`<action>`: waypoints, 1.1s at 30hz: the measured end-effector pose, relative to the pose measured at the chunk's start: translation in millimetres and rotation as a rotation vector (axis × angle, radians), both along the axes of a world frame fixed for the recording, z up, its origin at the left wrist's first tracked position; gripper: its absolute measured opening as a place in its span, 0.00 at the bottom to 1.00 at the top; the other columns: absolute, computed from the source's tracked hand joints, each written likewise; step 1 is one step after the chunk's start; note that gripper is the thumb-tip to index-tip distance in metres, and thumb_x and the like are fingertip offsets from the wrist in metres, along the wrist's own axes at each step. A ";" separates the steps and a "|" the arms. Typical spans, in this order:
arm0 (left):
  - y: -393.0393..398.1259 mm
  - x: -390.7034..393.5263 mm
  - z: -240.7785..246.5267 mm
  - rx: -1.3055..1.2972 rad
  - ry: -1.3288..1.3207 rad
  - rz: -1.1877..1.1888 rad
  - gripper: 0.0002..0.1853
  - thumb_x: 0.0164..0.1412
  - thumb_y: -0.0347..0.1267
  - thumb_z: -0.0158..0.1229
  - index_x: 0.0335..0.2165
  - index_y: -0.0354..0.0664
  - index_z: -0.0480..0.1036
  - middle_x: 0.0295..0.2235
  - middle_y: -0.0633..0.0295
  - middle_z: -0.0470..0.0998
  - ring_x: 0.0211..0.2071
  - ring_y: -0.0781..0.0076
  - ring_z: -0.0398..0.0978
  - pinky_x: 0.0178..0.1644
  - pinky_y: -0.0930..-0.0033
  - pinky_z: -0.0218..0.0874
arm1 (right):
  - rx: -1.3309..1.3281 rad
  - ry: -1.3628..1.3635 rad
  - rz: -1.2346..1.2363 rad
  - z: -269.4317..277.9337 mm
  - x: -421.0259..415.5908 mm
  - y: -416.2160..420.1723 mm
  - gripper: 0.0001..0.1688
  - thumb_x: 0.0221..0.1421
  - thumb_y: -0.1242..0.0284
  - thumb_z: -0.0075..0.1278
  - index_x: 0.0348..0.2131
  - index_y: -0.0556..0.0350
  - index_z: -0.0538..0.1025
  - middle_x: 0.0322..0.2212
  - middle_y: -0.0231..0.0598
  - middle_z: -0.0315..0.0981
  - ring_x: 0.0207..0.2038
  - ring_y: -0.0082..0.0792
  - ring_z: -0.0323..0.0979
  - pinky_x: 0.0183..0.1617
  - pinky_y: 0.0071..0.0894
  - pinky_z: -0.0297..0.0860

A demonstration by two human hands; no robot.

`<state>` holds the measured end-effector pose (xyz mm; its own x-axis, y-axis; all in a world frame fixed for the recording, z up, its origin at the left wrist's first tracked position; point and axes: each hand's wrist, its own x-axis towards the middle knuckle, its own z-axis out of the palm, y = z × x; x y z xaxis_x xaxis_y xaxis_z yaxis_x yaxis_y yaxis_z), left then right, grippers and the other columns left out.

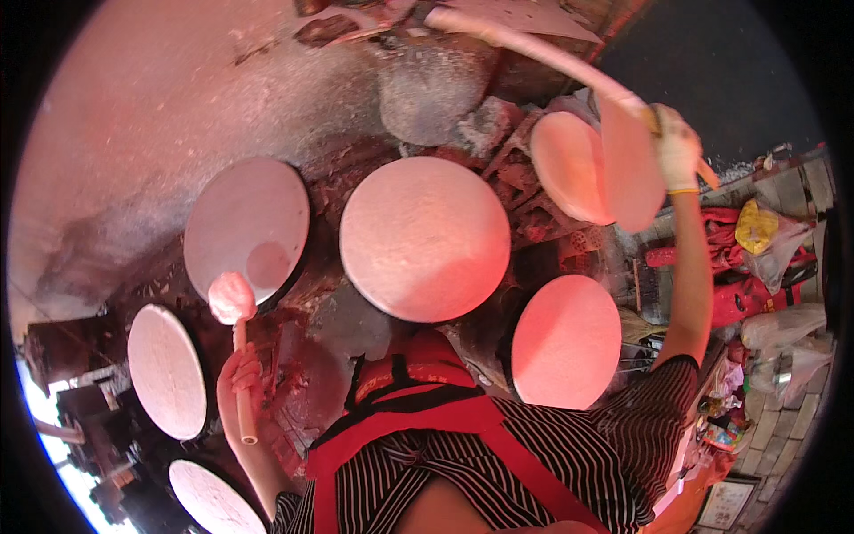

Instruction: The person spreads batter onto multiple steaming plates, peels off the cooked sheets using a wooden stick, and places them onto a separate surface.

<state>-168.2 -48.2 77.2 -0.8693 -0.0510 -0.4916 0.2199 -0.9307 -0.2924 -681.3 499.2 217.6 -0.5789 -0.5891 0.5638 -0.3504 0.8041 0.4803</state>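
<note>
My bare left hand [241, 370] grips a pale wooden stick [245, 407]. On its far end is a rounded white lump [231, 298], wet-looking like dough or batter, over the near rim of a dark round griddle [250, 220]. Raised at the upper right, my right hand [677, 150] wears a white glove with a yellow cuff. It is closed around a wooden-coloured handle [707, 173]. A long pale curved strip [534, 50], blurred, runs up and left from that hand. Beside the glove hangs a thin pale sheet [630, 173]; how it is held is unclear.
Before me stands a large round griddle with a whitish surface [425, 237]. Similar discs lie at right [567, 344], left [167, 370] and lower left [213, 500]. Another pale round [570, 167] rests near bricks [520, 167]. Bags and red cloth [747, 294] line the right side.
</note>
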 end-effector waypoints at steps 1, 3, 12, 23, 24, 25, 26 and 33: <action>9.8 -10.3 4.8 0.000 -0.009 0.015 0.11 0.65 0.26 0.35 0.42 0.28 0.57 0.21 0.64 0.57 0.18 0.79 0.56 0.19 0.78 0.52 | 0.024 0.014 0.027 -19.0 -9.4 8.7 0.25 0.47 0.70 0.44 0.49 0.46 0.67 0.45 0.42 0.67 0.37 0.44 0.72 0.40 0.40 0.69; 22.3 -31.3 20.7 0.012 -0.016 0.033 0.12 0.64 0.25 0.35 0.43 0.27 0.56 0.22 0.64 0.57 0.18 0.79 0.55 0.20 0.77 0.52 | 0.087 -0.034 -0.087 -90.2 -31.2 39.6 0.25 0.49 0.69 0.43 0.49 0.43 0.66 0.43 0.39 0.68 0.34 0.42 0.73 0.33 0.40 0.70; 50.4 -75.4 66.7 -0.095 -0.092 0.137 0.13 0.64 0.26 0.36 0.46 0.28 0.54 0.23 0.65 0.57 0.18 0.79 0.55 0.19 0.77 0.53 | -0.224 -0.511 -0.326 -309.7 -13.5 7.0 0.24 0.44 0.63 0.52 0.43 0.44 0.67 0.43 0.36 0.66 0.41 0.39 0.69 0.40 0.42 0.68; -10.7 -39.6 36.8 -0.668 -0.179 -0.170 0.14 0.59 0.29 0.43 0.43 0.34 0.62 0.22 0.66 0.62 0.16 0.82 0.59 0.16 0.82 0.51 | -0.763 -1.208 0.297 -222.2 48.1 -119.5 0.21 0.57 0.60 0.44 0.44 0.55 0.70 0.31 0.51 0.73 0.35 0.53 0.71 0.37 0.43 0.66; -18.9 -43.8 42.9 -1.469 -0.458 -0.447 0.11 0.60 0.30 0.43 0.41 0.37 0.63 0.22 0.68 0.62 0.15 0.83 0.59 0.14 0.83 0.48 | -0.740 -1.322 0.393 -205.7 62.8 -153.8 0.19 0.57 0.64 0.44 0.45 0.54 0.70 0.33 0.50 0.73 0.35 0.52 0.71 0.37 0.42 0.67; -9.2 -71.8 58.3 -1.189 -0.632 -0.182 0.09 0.60 0.30 0.44 0.40 0.40 0.63 0.23 0.70 0.62 0.14 0.84 0.58 0.13 0.83 0.47 | -0.710 -1.422 0.464 -193.1 78.7 -184.0 0.18 0.57 0.68 0.44 0.47 0.54 0.69 0.35 0.49 0.72 0.35 0.50 0.72 0.38 0.40 0.68; -1.4 -91.4 69.3 -1.512 -0.859 -0.228 0.08 0.61 0.32 0.45 0.39 0.44 0.63 0.21 0.72 0.60 0.15 0.86 0.55 0.13 0.84 0.46 | -0.641 -1.261 0.817 -177.5 96.2 -222.8 0.20 0.57 0.70 0.44 0.49 0.51 0.67 0.37 0.48 0.71 0.34 0.49 0.72 0.37 0.39 0.69; -58.2 -127.8 60.9 -2.705 -1.022 -0.557 0.12 0.48 0.32 0.54 0.33 0.36 0.68 0.26 0.45 0.75 0.30 0.44 0.72 0.35 0.51 0.63 | -0.271 -1.283 0.748 -163.0 169.6 -344.5 0.29 0.59 0.64 0.41 0.58 0.38 0.57 0.24 0.38 0.65 0.19 0.35 0.67 0.23 0.36 0.67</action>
<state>-296.0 -106.4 138.2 -0.7703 -0.6311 0.0918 -0.5509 0.7310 0.4026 -511.7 154.7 54.5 -0.3713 -0.9265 0.0603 -0.7622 0.2671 -0.5896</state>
